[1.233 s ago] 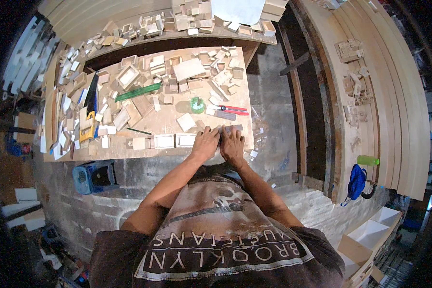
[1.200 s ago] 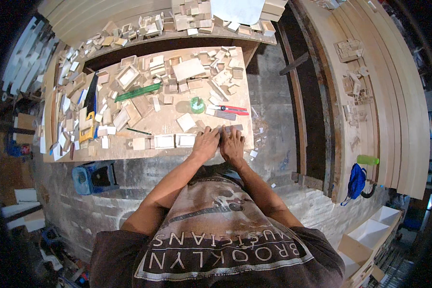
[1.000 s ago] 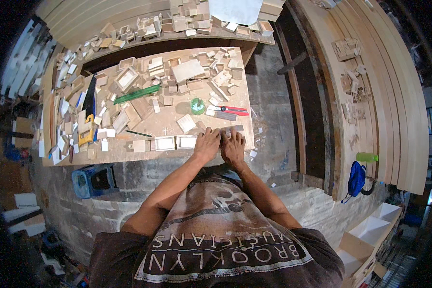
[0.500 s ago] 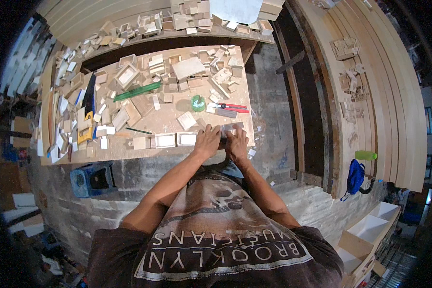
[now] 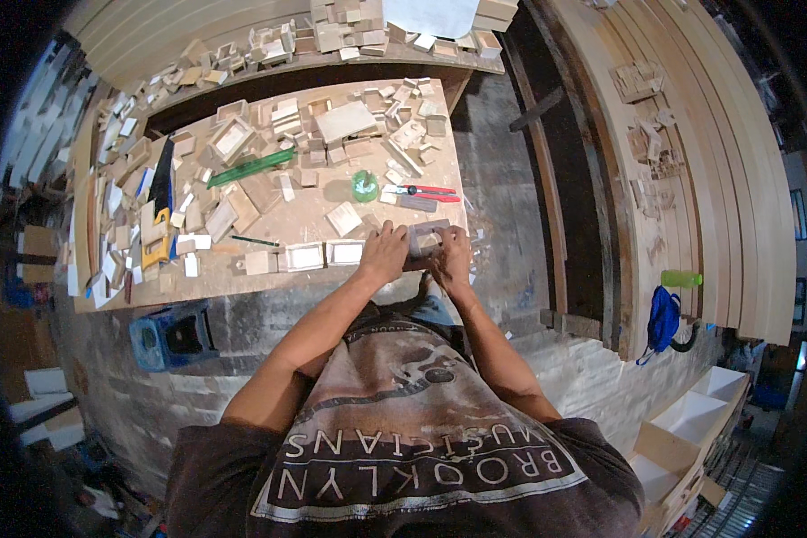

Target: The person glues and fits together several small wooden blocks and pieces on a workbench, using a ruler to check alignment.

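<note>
At the front right edge of the workbench (image 5: 309, 206), both my hands are close together. A flat grey-brown piece that looks like sandpaper (image 5: 419, 244) lies between them. My left hand (image 5: 386, 255) has its fingers bent over the left edge of this piece. A small pale wooden piece (image 5: 429, 240) rests on top, and my right hand (image 5: 454, 260) pinches it at its right side. Just left of my left hand stand small wooden boxes with white insides (image 5: 344, 253). A loose wooden block (image 5: 342, 218) lies beyond.
Beyond my hands are red-handled pliers (image 5: 429, 193), a grey block (image 5: 418, 204) and a green round container (image 5: 365, 186). A green strip (image 5: 253, 168), a yellow-handled saw (image 5: 156, 235) and a pencil (image 5: 255, 241) lie among many wooden pieces. A blue stool (image 5: 172, 336) stands below left.
My hands have moved slightly apart, and the small pale wooden piece on the grey-brown one now shows between them. The whole view has shifted a little.
</note>
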`<state>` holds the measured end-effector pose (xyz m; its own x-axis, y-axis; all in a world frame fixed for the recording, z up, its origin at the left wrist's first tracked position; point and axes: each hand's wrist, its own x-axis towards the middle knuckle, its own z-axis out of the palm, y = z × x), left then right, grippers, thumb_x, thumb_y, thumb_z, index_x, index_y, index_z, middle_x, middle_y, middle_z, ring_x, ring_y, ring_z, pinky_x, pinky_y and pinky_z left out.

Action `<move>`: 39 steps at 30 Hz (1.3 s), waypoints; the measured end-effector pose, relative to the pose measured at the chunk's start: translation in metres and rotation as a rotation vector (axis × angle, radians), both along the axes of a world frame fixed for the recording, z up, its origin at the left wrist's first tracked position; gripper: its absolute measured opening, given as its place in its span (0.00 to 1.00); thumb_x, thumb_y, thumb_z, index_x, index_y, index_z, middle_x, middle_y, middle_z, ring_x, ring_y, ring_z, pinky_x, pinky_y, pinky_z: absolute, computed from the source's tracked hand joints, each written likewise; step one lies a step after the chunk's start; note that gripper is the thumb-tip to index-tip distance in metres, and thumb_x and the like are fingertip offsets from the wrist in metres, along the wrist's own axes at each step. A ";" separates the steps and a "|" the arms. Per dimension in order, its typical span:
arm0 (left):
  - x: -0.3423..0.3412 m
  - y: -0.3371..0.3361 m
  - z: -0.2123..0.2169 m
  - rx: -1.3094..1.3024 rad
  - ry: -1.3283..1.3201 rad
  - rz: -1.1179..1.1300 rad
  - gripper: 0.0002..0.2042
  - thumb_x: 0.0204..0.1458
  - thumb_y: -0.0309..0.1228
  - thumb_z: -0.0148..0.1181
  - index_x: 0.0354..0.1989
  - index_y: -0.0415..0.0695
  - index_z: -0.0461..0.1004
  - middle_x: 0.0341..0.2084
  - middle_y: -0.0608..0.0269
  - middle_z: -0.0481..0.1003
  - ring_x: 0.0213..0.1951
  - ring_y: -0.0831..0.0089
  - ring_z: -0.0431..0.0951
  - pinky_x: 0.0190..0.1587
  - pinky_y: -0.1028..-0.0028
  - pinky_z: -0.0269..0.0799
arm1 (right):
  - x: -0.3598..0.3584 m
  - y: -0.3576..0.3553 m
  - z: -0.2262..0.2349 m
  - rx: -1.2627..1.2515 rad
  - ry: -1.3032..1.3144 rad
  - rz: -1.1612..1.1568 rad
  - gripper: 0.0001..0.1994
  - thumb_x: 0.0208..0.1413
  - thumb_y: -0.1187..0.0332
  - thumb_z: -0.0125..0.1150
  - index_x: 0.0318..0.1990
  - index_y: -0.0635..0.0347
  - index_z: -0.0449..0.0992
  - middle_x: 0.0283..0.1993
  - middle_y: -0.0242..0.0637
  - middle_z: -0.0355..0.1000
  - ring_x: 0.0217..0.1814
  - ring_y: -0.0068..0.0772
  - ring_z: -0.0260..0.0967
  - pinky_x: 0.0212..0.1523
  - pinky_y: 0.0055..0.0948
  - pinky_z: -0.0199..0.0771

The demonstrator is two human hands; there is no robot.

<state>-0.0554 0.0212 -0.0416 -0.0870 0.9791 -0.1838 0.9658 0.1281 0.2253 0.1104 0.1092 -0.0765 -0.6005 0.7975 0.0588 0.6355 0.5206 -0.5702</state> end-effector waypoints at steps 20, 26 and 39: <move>-0.006 -0.005 -0.007 0.105 0.016 -0.158 0.10 0.50 0.27 0.61 0.41 0.46 0.83 0.48 0.63 0.73 0.55 0.60 0.69 0.53 0.59 0.70 | 0.011 -0.064 -0.019 0.011 -0.173 0.060 0.34 0.47 0.71 0.56 0.68 0.48 0.66 0.56 0.48 0.63 0.58 0.54 0.61 0.53 0.56 0.64; -0.006 -0.003 -0.004 0.044 0.043 -0.168 0.15 0.45 0.25 0.63 0.44 0.47 0.81 0.48 0.64 0.71 0.54 0.59 0.69 0.54 0.59 0.70 | 0.010 -0.071 -0.017 0.025 -0.130 -0.025 0.30 0.45 0.76 0.54 0.61 0.51 0.72 0.55 0.48 0.63 0.57 0.54 0.61 0.52 0.53 0.63; -0.002 -0.009 -0.004 0.087 -0.025 -0.118 0.09 0.49 0.25 0.60 0.38 0.45 0.83 0.47 0.62 0.73 0.55 0.59 0.69 0.53 0.58 0.69 | 0.070 -0.007 -0.028 -0.135 -0.066 -0.570 0.25 0.47 0.70 0.63 0.57 0.62 0.77 0.58 0.54 0.68 0.60 0.58 0.65 0.62 0.47 0.66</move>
